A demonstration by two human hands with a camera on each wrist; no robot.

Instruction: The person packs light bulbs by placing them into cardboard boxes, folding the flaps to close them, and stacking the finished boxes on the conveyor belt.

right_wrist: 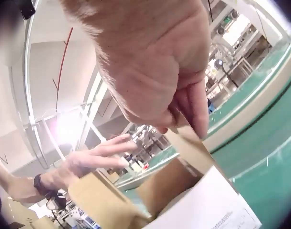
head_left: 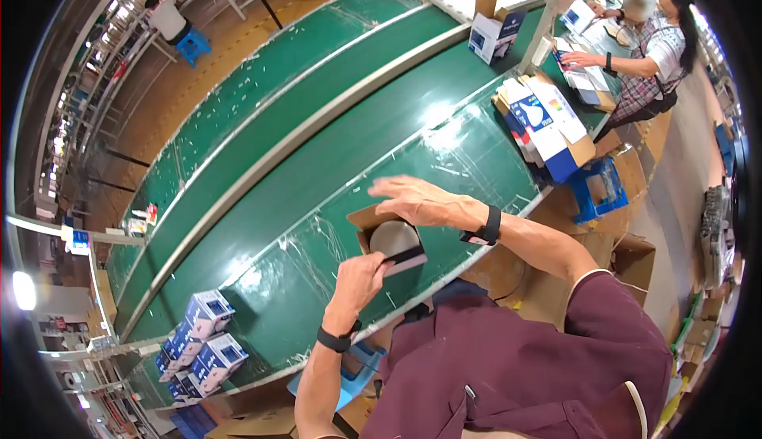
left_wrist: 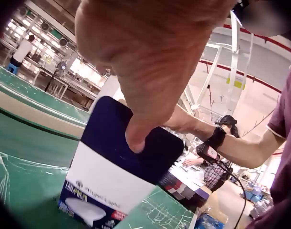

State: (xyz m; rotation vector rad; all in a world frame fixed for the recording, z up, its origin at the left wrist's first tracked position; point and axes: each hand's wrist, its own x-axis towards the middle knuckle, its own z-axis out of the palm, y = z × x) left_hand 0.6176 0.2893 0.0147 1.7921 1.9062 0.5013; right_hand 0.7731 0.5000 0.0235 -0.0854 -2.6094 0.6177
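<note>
A small open carton [head_left: 406, 259] with a pale rounded item [head_left: 393, 238] inside stands tilted on the green bench. My left hand [head_left: 359, 284] grips its near left edge by a dark flap; in the left wrist view that hand's thumb [left_wrist: 136, 138] lies on the dark blue flap [left_wrist: 107, 124] above a white printed side. Over the far side, my right hand [head_left: 421, 201] has its fingers stretched out, blurred at the tips. The right wrist view shows the right hand [right_wrist: 155, 62] with its fingertips at a brown flap [right_wrist: 191, 148].
Several blue and white boxes [head_left: 208, 316] stand at the bench's left end. An open box [head_left: 494, 38] is on the far strip at upper right. Stacked flat cartons [head_left: 544, 121] lie at the bench's right end. Another person [head_left: 655, 50] works beyond them, and someone sits far left.
</note>
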